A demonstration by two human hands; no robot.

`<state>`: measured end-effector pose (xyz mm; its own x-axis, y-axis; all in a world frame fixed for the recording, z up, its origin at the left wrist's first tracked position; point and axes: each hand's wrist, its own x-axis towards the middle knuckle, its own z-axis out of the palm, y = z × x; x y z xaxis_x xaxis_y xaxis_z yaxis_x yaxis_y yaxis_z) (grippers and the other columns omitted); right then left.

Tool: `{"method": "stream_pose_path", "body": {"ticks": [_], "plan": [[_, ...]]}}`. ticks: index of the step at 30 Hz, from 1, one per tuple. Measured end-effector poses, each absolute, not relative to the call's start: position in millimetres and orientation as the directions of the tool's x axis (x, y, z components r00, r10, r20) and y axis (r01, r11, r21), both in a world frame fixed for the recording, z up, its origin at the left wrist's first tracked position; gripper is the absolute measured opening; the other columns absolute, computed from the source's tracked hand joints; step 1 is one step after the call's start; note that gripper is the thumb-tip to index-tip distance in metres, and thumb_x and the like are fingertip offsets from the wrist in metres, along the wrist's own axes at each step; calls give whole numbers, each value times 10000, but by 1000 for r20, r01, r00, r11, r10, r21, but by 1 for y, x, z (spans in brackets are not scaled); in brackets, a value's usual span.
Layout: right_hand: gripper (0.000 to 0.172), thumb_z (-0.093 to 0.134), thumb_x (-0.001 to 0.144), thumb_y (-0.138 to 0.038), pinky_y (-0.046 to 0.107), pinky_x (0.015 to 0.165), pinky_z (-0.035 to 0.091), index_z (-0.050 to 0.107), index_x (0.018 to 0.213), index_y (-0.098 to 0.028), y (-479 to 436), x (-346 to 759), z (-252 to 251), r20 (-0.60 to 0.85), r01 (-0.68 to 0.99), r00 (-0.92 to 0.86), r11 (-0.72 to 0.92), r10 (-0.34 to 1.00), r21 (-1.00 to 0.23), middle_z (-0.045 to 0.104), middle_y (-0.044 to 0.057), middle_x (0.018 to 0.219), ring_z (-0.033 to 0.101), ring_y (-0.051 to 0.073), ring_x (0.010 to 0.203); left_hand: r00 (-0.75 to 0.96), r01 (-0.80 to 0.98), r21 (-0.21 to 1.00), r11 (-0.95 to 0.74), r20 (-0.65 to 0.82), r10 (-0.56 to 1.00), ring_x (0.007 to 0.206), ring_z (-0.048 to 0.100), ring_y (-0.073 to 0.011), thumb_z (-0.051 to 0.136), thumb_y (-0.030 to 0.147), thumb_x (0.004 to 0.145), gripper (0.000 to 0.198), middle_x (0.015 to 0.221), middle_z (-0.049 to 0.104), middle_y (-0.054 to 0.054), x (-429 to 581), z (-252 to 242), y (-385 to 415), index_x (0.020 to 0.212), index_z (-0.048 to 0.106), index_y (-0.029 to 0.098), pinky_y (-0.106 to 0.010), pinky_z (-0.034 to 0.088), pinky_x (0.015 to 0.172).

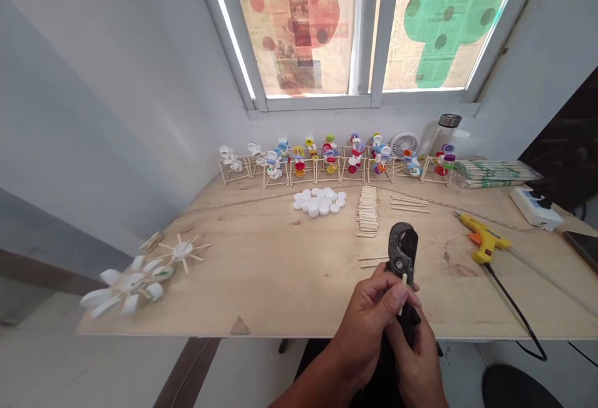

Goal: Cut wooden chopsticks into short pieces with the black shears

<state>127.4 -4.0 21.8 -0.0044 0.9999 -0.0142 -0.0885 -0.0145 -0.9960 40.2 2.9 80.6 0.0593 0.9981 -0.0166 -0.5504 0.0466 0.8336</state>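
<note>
Just in front of the wooden table's (261, 271) near edge, my left hand (374, 311) pinches a short wooden stick (402, 291) between thumb and fingers, right beside the jaws of a black cutter (402, 249). My right hand (418, 358) sits lower and wraps around the cutter's handles. The cutter's rounded head points away from me, over the table. Two loose sticks (372, 261) lie on the table just left of the cutter head. A neat pile of cut sticks (367, 210) lies farther back.
White bottle caps (320, 202) are heaped at the middle back. A row of stick-and-cap models (336, 159) lines the wall. A yellow glue gun (483, 240) with its cord lies at right. Cap-and-stick wheels (135, 280) rest at the left edge. A small fan (404, 144), a bottle (443, 131) and a packet of sticks (495, 172) stand behind.
</note>
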Motion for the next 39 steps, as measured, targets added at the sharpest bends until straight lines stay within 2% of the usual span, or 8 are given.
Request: {"method": "stream_pose_path", "body": {"ticks": [8, 12, 15, 18, 21, 23, 30, 39], "plan": [[452, 657, 733, -382, 420, 1047, 288, 562, 1158, -260, 3, 142, 24, -61, -15, -100, -63, 993, -998, 574, 52, 1220, 421, 286, 1218, 92, -629, 769, 114, -72, 993, 925, 526, -205, 555, 292, 806, 217, 936, 596, -80, 43, 78, 7, 654, 630, 155, -304, 365, 840], [429, 651, 743, -374, 361, 890, 447, 586, 1136, -215, -1, 150, 26, -113, -68, -146, -124, 983, -990, 645, 74, 1076, 560, 281, 1041, 122, -587, 800, 122, -61, 991, 981, 526, -213, 514, 300, 835, 230, 933, 613, -78, 42, 80, 7, 692, 634, 166, -327, 354, 892], [408, 675, 722, -376, 275, 624, 500, 612, 1077, -185, -5, 155, 30, -204, -144, -128, -221, 971, -965, 667, 40, 770, 617, 214, 717, 105, -364, 931, 37, 2, 994, 1028, 512, -221, 524, 309, 828, 219, 1085, 582, -82, 32, 79, 10, 729, 667, 175, -330, 349, 913], [414, 675, 724, -384, 222, 486, 433, 595, 1080, -186, -4, 161, 32, -297, -273, -94, -312, 950, -910, 565, -20, 591, 519, 131, 521, -47, 4, 989, -149, 149, 988, 1011, 520, -217, 540, 304, 813, 190, 1094, 576, -84, 13, 69, 22, 747, 664, 176, -309, 368, 881], [429, 674, 729, -384, 205, 476, 402, 577, 1096, -185, 1, 167, 32, -362, -365, -94, -370, 927, -854, 516, -37, 582, 463, 99, 498, -53, 421, 895, -148, 187, 981, 722, 551, -161, 481, 314, 842, 217, 737, 611, -28, -8, 52, 45, 739, 612, 175, -264, 406, 693], [422, 679, 726, -382, 202, 490, 400, 584, 1085, -180, 3, 170, 30, -392, -365, -106, -402, 914, -839, 521, -32, 604, 464, 98, 521, 41, 711, 688, -146, 166, 985, 650, 534, -145, 429, 307, 861, 234, 705, 607, -12, -17, 40, 64, 750, 595, 184, -251, 385, 623], [425, 698, 708, -365, 206, 561, 427, 606, 1084, -192, 8, 170, 22, -415, -394, -102, -419, 904, -818, 562, -13, 707, 499, 110, 616, 165, 838, 511, -193, 100, 981, 705, 532, -173, 509, 233, 790, 120, 740, 594, -23, -17, 19, 104, 703, 585, 200, -272, 336, 604], [363, 686, 721, -336, 213, 547, 436, 618, 1047, -189, 11, 169, 24, -424, -427, -128, -436, 896, -792, 588, -7, 692, 524, 109, 585, 307, 877, 399, -269, -34, 951, 764, 533, -188, 520, 178, 741, 48, 787, 611, -24, -14, 26, 115, 736, 557, 207, -275, 344, 616]]}}
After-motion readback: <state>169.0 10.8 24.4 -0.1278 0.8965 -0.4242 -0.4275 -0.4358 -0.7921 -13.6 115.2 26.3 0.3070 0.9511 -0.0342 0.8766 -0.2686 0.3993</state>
